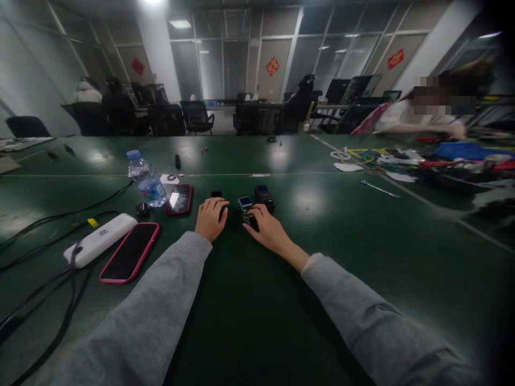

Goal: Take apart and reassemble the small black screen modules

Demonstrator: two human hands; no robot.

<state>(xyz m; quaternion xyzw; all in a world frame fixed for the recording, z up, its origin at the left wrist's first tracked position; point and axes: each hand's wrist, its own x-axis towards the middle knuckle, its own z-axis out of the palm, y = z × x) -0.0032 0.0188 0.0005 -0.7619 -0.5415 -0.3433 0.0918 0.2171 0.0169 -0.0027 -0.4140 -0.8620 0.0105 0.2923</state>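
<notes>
My right hand [267,229] has its thumb and fingers closed around the lower part of a small electronic device with a screen [245,202]. Green circuit-board detail shows beside the fingertips. Just beyond that hand stands a black boxy device with a small screen [263,194]. My left hand [210,219] rests low over the table with fingers bent loosely and the thumb apart; nothing held shows. A small black object [216,194] sits right behind its knuckles, partly covered; I cannot tell whether they touch.
Left of my hands are two phones [131,252] [179,199], a white power bank [100,241], a water bottle [147,179] and black cables [72,279]. A wrench [380,188] lies to the right, before a heap of cables and tools [434,158]. A person sits beyond it.
</notes>
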